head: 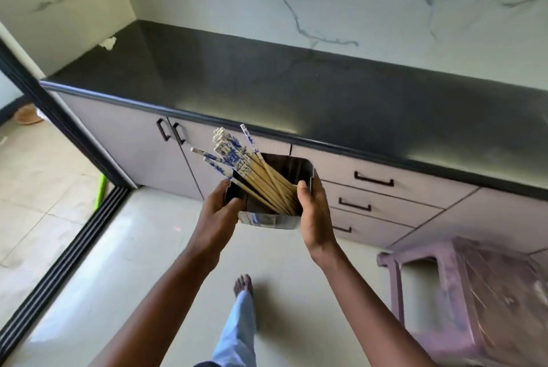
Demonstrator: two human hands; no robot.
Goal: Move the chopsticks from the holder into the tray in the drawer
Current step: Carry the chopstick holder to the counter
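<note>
A: In the middle of the frame, a metal holder (275, 188) carried off the floor, clear of the dark surface (267, 79). Left hand (221, 208) clasped on its left wall, right hand (314, 212) clasped on its right wall, thumb over the rim.

B: And the chopsticks (252, 171)?

A: All inside the holder, leaning toward upper left, blue-patterned ends sticking out past the rim.

B: Advice for this step?

A: Best kept level, or tipped slightly back toward the right. Leaning that far out, likely to slide free if tilted further left. Probably wise to set the holder down on the surface first, freeing a hand for a drawer.

B: Which drawer?

A: Cannot tell. Three drawers (373, 180) at centre right, stacked, all closed. No tray in view.

B: Counts?

A: One holder. Chopsticks bunched and overlapping, roughly ten or more, exact number unclear. Two cupboard handles (170, 131) at left of centre. One purple stool (474, 292) at lower right. One bare foot (243, 283) at the bottom.
</note>
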